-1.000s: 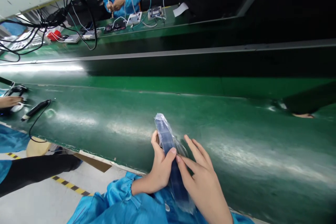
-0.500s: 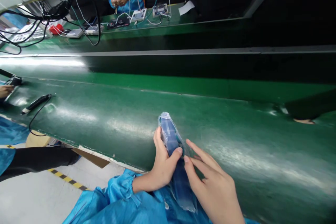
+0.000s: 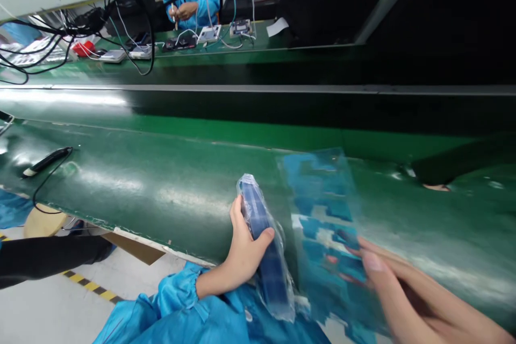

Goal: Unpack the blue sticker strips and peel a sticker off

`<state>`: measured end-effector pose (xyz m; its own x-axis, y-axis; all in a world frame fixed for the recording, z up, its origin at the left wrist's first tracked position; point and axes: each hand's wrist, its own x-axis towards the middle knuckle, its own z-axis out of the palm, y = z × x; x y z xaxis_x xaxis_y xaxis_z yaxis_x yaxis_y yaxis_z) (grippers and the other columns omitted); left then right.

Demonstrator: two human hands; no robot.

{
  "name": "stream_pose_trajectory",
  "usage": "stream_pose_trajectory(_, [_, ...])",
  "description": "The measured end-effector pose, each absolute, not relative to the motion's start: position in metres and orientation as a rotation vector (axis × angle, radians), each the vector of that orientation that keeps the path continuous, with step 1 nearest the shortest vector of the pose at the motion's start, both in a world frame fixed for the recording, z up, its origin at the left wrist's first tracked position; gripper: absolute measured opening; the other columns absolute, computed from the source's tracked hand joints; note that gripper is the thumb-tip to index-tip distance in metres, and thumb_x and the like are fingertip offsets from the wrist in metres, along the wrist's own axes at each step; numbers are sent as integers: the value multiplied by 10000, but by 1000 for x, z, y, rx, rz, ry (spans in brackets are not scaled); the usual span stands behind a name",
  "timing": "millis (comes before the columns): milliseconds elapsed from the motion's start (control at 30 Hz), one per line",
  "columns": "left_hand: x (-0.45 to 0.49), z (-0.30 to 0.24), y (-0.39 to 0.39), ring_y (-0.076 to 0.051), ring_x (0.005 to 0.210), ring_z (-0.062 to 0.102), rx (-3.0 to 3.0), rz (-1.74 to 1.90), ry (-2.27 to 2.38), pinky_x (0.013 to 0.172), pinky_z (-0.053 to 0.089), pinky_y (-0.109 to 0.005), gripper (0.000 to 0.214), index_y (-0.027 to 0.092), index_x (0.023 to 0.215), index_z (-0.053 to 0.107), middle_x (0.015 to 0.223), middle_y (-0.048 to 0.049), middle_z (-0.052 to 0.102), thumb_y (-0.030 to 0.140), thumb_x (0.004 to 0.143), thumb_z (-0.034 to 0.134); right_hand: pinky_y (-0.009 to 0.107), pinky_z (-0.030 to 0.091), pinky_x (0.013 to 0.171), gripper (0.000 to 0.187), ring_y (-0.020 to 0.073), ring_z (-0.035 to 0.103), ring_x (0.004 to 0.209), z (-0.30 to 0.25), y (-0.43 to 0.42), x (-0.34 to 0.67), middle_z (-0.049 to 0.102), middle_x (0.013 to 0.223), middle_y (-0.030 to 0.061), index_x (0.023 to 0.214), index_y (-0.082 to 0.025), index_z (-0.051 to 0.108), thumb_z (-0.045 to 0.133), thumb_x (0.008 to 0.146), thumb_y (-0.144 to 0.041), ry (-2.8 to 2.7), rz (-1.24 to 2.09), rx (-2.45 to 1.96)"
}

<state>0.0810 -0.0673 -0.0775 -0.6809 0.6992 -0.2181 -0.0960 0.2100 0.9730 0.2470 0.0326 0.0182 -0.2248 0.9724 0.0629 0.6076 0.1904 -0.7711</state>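
My left hand (image 3: 245,247) grips a long dark-blue bundle (image 3: 268,260) in clear crinkled plastic, thumb across its top. The bundle tilts, its far end over the green bench and its near end by my blue sleeve. To its right, my right hand (image 3: 387,274) pinches the edge of a thin see-through sheet with patchy blue areas (image 3: 318,199). Motion blurs the sheet, and its lower part reaches down in front of my clothing. Whether the sheet touches the bundle's near end I cannot tell.
A black pen-shaped tool with a cord (image 3: 48,162) lies on the green bench (image 3: 181,172) at left. Beyond a metal rail, a person in blue (image 3: 189,8) works near several wired devices (image 3: 209,34). Black cables (image 3: 139,5) hang at upper left. Another person's leg (image 3: 52,258) shows below.
My right hand has moved right, away from the bundle, and now holds the blue-patched clear sheet spread out. My left hand keeps its grip on the bundle. The view has shifted slightly.
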Motion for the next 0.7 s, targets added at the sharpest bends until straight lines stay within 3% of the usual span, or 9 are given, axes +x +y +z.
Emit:
stream_pose_trajectory(67, [82, -75, -66, -297, 1500, 197, 575, 1516, 1866, 1253, 177, -468, 851, 208, 1546, 143, 1601, -147, 175, 306, 854, 629, 407, 621, 633, 477, 335, 721, 808, -8, 56, 250, 747, 885, 77, 858, -267, 800, 643, 765, -708, -1773, 1082, -1651])
stream_pose_trajectory(133, [83, -75, -63, -294, 1507, 172, 593, 1498, 1898, 1257, 157, -476, 852, 209, 1548, 138, 1608, -144, 153, 297, 855, 624, 455, 612, 685, 624, 360, 714, 820, -42, 80, 249, 739, 904, 136, 951, -184, 787, 570, 781, -743, -1790, 1269, -1653])
stream_pose_trajectory(233, [87, -78, -60, -290, 1519, 123, 612, 1466, 1944, 1260, 131, -485, 869, 220, 1555, 116, 1619, -135, 109, 313, 860, 628, 632, 513, 914, 829, 444, 658, 1011, -84, 99, 247, 685, 1095, 258, 1111, -31, 710, 420, 835, -757, -2010, 874, -1502])
stream_pose_trajectory(300, [90, -82, -57, -288, 1518, 125, 623, 1454, 1981, 1258, 138, -487, 862, 232, 1554, 115, 1615, -131, 111, 334, 868, 628, 658, 412, 1038, 770, 444, 532, 1244, -93, 90, 248, 572, 1310, 294, 1250, -2, 627, 386, 931, -660, -2054, 555, -1349])
stream_pose_trajectory(367, [94, -84, -52, -281, 1517, 134, 641, 1451, 2016, 1255, 148, -482, 840, 245, 1550, 128, 1605, -126, 126, 341, 875, 619, 601, 389, 1100, 548, 363, 488, 1321, -89, 63, 250, 537, 1393, 219, 1331, -91, 583, 422, 1004, -500, -2013, 524, -1267])
stream_pose_trajectory(433, [100, -84, -44, -284, 1517, 132, 658, 1429, 2079, 1250, 150, -493, 821, 251, 1547, 148, 1598, -127, 125, 324, 871, 608, 485, 435, 1114, 404, 266, 527, 1304, -83, 26, 251, 555, 1406, 108, 1368, -209, 553, 458, 1025, -401, -2055, 827, -1156])
stream_pose_trajectory(500, [107, -83, -35, -307, 1515, 121, 680, 1349, 2180, 1238, 139, -535, 831, 260, 1551, 155, 1604, -133, 96, 297, 853, 605, 454, 457, 1114, 507, 250, 472, 1369, -83, -10, 252, 462, 1505, 82, 1516, -267, 382, 440, 1033, -412, -2181, 1213, -1047])
stream_pose_trajectory(600, [111, -79, -26, -358, 1514, 86, 786, 1125, 2355, 1211, 128, -599, 884, 284, 1568, 147, 1624, -134, 34, 267, 824, 624, 484, 357, 1192, 696, 255, 205, 1507, -97, -39, 246, 148, 1649, 86, 1620, -260, -7, 337, 1051, -465, -2121, 1660, -1085])
stream_pose_trajectory(700, [90, -76, -26, -405, 1506, 107, 974, 898, 2494, 1192, 190, -606, 876, 280, 1567, 216, 1627, -140, -13, 269, 802, 643, 484, 186, 1252, 785, 236, -11, 1532, -103, -37, 222, -71, 1654, 122, 1582, -142, -190, 309, 1047, -429, -2117, 1929, -939])
